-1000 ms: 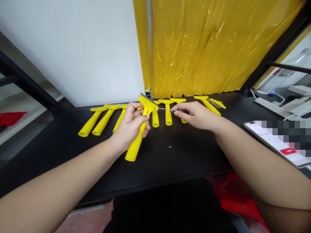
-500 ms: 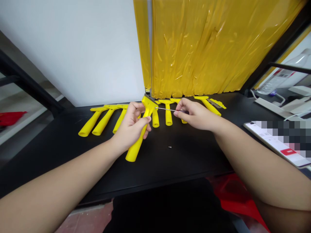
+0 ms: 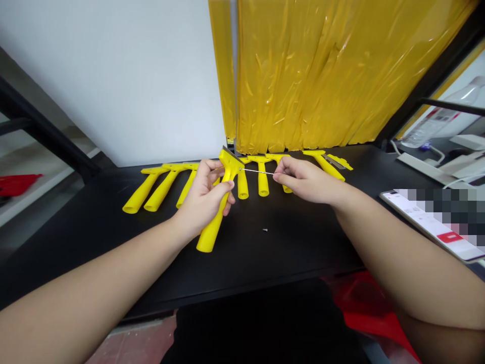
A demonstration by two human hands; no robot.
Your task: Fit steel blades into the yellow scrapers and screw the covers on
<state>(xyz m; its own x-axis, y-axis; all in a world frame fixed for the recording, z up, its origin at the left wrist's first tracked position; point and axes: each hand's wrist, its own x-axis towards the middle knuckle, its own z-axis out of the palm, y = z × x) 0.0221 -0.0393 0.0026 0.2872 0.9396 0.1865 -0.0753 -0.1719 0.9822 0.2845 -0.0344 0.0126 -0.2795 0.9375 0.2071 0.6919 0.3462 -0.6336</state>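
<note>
My left hand (image 3: 210, 194) is wrapped round the handle of a yellow scraper (image 3: 211, 231), which is tilted with its wide head up and a dark blade along the top edge. In my right hand (image 3: 299, 177) is a screwdriver (image 3: 260, 172), pinched between thumb and fingers. Its thin metal shaft points left, and the tip meets a small screw (image 3: 240, 169) at the side of the scraper's head. The screwdriver's handle is hidden by my fingers. A loose screw (image 3: 265, 230) lies on the black table (image 3: 242, 273) below my hands.
Several yellow scrapers (image 3: 162, 189) lie in a row along the back of the table. A scraper (image 3: 328, 164) and a flat yellow piece (image 3: 340, 162) are farther right. A phone (image 3: 420, 212) rests at the right, near a plastic bottle (image 3: 435, 121). Yellow film (image 3: 303, 76) covers the back.
The scraper's head has shifted very slightly left in my left hand. My right fingers have turned a little, and the screwdriver's dark handle end no longer shows.
</note>
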